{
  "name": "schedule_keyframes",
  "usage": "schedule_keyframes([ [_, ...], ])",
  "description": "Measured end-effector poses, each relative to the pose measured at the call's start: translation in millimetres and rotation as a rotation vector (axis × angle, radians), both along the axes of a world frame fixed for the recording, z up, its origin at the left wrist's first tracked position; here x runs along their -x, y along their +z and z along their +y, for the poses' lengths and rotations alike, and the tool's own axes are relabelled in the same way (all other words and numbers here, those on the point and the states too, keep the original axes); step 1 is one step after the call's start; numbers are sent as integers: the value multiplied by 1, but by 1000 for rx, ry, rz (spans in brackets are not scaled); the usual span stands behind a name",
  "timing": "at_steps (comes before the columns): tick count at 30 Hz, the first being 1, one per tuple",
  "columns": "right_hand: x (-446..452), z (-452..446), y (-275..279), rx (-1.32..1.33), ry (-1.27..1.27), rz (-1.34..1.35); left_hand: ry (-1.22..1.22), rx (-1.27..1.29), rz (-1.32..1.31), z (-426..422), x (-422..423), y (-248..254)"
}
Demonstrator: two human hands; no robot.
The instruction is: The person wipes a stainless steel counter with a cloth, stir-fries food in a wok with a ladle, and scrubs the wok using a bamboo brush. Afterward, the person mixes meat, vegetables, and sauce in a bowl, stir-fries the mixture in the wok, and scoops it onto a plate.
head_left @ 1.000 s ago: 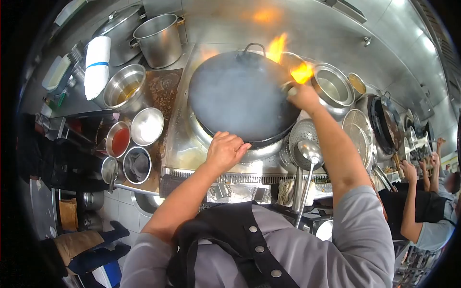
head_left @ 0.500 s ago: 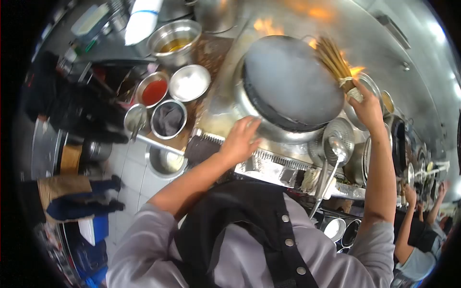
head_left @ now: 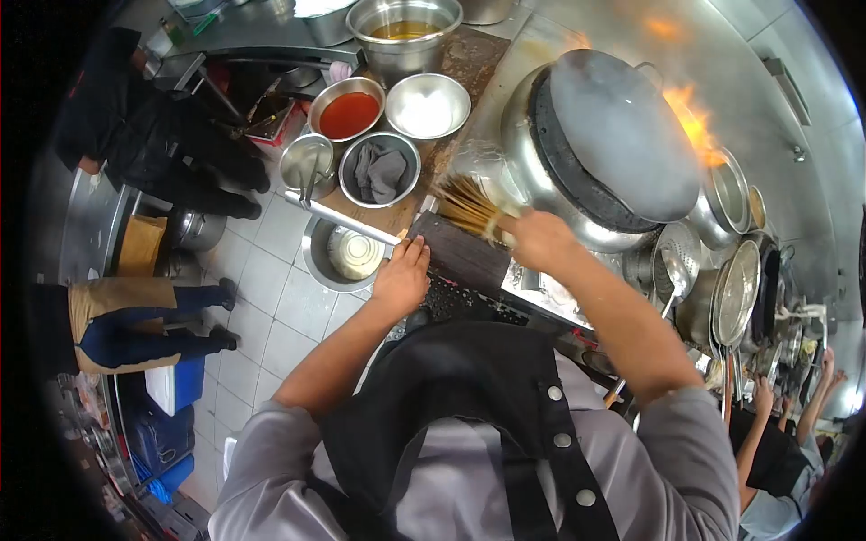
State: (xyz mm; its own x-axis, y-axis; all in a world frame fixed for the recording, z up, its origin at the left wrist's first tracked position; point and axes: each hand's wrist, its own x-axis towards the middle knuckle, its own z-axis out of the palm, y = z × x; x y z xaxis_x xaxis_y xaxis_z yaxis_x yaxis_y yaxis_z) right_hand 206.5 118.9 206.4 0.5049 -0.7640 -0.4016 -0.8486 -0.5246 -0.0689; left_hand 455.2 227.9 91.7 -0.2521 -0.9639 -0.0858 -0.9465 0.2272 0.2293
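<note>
The bamboo brush (head_left: 469, 209) is held in my right hand (head_left: 541, 239), its bristles down on the steel stove top just left of the wok. My left hand (head_left: 402, 275) rests at the counter edge, fingers spread, beside a dark rectangular block (head_left: 456, 254); nothing shows in it. The smoking black wok (head_left: 622, 135) sits tilted on the burner, with flames behind its right side. Left of the brush stand a bowl with a grey cloth (head_left: 381, 171), a bowl of red liquid (head_left: 350, 114) and a bright steel bowl (head_left: 428, 105).
A pot of yellowish liquid (head_left: 405, 34) stands at the upper left. A ladle (head_left: 677, 270) and strainers (head_left: 737, 290) lie at the right. A large basin (head_left: 347, 252) sits below the counter edge. Co-workers stand at the far left and lower right.
My right hand has swung the brush from the wok's far right side down to its left. My left hand has moved left to the counter edge. The view has shifted left.
</note>
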Motion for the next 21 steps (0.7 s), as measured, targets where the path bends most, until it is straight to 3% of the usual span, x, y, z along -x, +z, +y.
schedule_keyframes([
  [3, 62, 22, 35, -121, -62, 189, -26, -5, 18, 8, -8, -1],
  [8, 179, 56, 74, -41, 33, 648, -53, 30, 95, 11, -19, -2],
  [10, 171, 64, 117, -27, 48, 689, -45, 16, 138, 11, -27, 0],
  [13, 105, 69, 167, 116, -51, 504, 3, 57, 270, 3, -35, -1],
  [16, 47, 50, 148, 191, -150, 178, 72, 104, 383, -18, -46, 2],
  [18, 17, 18, 95, 172, -183, 59, 309, 140, 356, -33, -52, 4],
  [20, 17, 1, 34, 163, -182, 7, 307, 142, 320, -47, -64, -6],
  [21, 24, -2, 6, 161, -118, 42, 287, 19, 239, -55, -67, -8],
])
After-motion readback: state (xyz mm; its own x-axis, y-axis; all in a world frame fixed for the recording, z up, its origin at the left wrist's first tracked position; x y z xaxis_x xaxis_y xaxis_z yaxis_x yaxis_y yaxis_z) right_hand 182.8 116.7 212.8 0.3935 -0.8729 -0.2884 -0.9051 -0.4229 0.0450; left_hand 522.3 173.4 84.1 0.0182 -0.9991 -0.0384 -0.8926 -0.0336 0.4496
